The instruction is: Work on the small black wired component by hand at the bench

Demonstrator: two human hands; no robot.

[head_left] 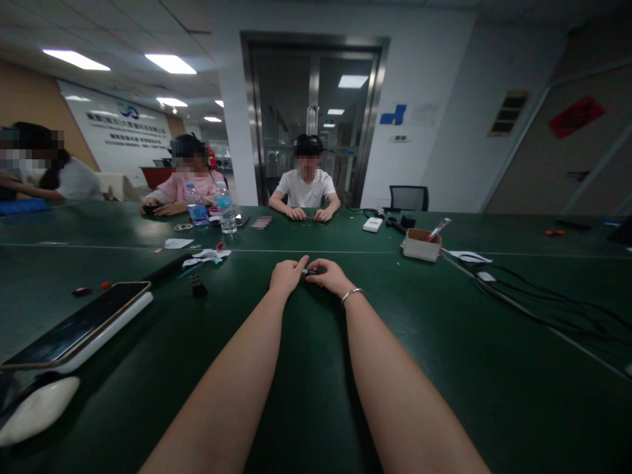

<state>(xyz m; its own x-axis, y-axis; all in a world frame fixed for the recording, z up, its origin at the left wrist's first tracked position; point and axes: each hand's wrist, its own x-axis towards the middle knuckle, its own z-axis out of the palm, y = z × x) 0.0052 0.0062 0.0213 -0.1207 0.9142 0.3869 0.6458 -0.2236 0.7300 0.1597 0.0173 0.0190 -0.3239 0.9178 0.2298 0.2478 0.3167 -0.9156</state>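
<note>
Just past the middle of the green table, my two hands meet over a small, slim, dark object with a pale, shiny band. Its exact kind is too small to make out. My left hand is closed on the object's left end, thumb pointing up. The fingers of my right hand pinch its right part from above and cover some of it. A silver bracelet circles my right wrist. Left of my hands, a small black clip-like item lies on the table, apart from them.
A phone on a white box and a white rounded object lie at left. Water bottles and paper scraps stand or lie beyond. Right are a small box and black cables. A person sits opposite; others sit left.
</note>
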